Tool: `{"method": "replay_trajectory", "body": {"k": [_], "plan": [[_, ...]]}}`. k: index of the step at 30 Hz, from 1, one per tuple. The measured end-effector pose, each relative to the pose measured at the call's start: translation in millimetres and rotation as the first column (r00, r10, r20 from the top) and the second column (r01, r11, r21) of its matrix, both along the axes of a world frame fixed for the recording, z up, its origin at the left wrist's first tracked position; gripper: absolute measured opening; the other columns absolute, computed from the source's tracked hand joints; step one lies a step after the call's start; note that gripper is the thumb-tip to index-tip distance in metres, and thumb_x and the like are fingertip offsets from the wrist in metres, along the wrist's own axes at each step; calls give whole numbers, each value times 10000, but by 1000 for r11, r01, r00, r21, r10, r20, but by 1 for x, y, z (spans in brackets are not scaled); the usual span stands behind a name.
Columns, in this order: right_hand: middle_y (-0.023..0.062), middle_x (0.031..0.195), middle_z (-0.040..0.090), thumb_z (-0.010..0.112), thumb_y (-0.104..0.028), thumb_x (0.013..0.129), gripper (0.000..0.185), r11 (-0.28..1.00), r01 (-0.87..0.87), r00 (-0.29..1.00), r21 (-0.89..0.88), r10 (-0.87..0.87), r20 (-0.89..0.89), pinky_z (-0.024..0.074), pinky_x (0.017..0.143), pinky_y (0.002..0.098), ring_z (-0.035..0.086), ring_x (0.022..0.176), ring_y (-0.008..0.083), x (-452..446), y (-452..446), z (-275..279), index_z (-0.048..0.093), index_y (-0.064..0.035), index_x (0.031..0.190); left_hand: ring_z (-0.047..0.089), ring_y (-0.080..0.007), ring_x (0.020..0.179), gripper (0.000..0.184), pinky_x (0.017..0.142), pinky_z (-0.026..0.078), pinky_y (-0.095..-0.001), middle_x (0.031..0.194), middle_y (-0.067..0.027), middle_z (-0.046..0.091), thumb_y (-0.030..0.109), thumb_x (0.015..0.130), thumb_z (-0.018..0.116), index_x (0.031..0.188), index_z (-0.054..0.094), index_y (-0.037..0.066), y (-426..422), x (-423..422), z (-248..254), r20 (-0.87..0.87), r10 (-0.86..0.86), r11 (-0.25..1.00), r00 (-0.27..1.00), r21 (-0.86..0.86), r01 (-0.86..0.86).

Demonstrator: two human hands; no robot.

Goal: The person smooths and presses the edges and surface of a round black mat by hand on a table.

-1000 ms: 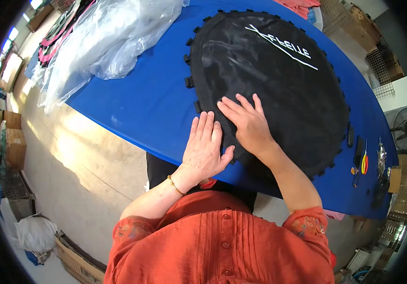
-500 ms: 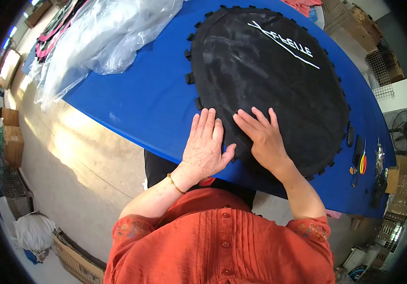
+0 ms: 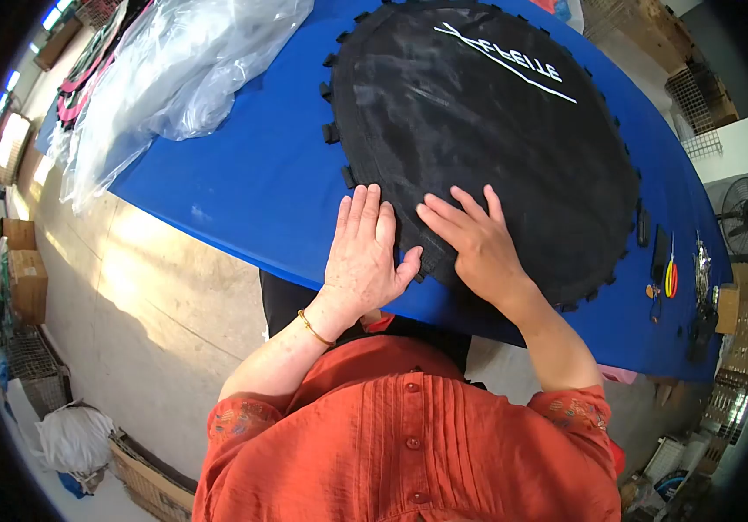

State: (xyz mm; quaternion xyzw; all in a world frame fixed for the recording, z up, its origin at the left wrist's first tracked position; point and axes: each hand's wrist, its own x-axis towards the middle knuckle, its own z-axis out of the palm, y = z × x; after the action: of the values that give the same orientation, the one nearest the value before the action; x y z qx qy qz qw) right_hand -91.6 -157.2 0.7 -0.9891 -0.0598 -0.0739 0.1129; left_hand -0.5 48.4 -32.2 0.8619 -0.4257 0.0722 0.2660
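Observation:
A large black mat (image 3: 478, 148) with an oval outline lies on the blue-covered table (image 3: 217, 191). Black tabs run around its edge, and white lettering (image 3: 513, 65) with a line under it shows at its far end. My left hand (image 3: 361, 252) rests flat at the mat's near-left edge, fingers stretched forward and thumb out to the side. To its right, my right hand (image 3: 481, 248) lies palm down on the black fabric with fingers spread. Neither hand grips anything. A gold bracelet (image 3: 315, 329) circles my left wrist.
Crumpled clear plastic sheeting (image 3: 174, 70) covers the table's far left. Along the right edge lie a yellow-and-red handled tool (image 3: 671, 278) and other small items. A fan (image 3: 746, 216) stands beyond on the right; cardboard boxes (image 3: 27, 285) sit on the floor at left.
The whole view has shifted slightly, so the mat and table appear a little higher and further left. Both hands stay flat at nearly the same spots on the mat.

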Motion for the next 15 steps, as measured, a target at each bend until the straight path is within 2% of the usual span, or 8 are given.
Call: {"method": "replay_trajectory", "body": {"k": [8, 15], "plan": [[30, 1540, 617, 521, 120, 834, 698, 997, 72, 994, -14, -73, -77, 226, 1267, 643, 527, 1440, 352, -46, -1, 9, 655, -154, 1462, 416, -510, 1493, 741, 1279, 287, -581, 1535, -374, 476, 400, 903, 747, 1377, 561, -139, -1, 0, 1, 1, -18, 999, 1000, -27, 18], [42, 1507, 637, 539, 59, 883, 611, 995, 96, 995, -10, -95, 42, 228, 1264, 644, 536, 1427, 347, -35, 8, 1, 662, -130, 1452, 424, -487, 1497, 723, 1274, 302, -572, 1538, -347, 494, 344, 870, 788, 1378, 566, -119, -1, -2, -1, 42, 8, 1000, 999, -31, -7]]}}
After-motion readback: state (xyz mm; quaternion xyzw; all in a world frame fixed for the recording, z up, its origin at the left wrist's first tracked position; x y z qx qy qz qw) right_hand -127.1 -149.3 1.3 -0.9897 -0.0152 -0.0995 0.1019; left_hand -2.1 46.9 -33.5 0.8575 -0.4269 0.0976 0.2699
